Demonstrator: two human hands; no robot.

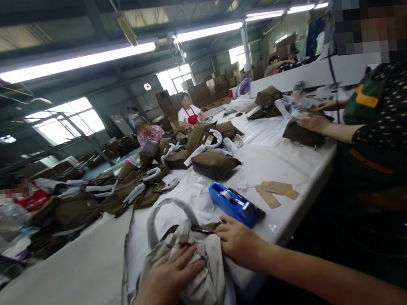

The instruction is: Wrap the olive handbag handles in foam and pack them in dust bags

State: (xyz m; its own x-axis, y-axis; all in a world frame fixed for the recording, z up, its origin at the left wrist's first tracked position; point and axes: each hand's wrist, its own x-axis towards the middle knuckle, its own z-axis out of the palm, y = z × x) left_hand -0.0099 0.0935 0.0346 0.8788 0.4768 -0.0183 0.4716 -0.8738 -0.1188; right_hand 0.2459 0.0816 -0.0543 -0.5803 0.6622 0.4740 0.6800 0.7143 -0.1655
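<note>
In front of me at the table's edge is a handbag (206, 271) with its pale lining bunched at the top and a wrapped handle (152, 223) standing up behind. My left hand (173, 274) lies on the lining with its fingers spread. At the bag's right upper edge, my right hand (242, 244) has its fingers curled closed on the rim, close to a dark strip that may be a zipper. Just beyond that hand stands a blue tape dispenser (233, 204). To its right lie several brown paper tags (276, 191).
Olive handbags with wrapped handles (213, 165) are heaped across the white table (261, 157) ahead and to the left. On the right, a co-worker's hand (313, 123) rests on another olive bag (303, 133). Other people work farther back, near stacked cartons (212, 89).
</note>
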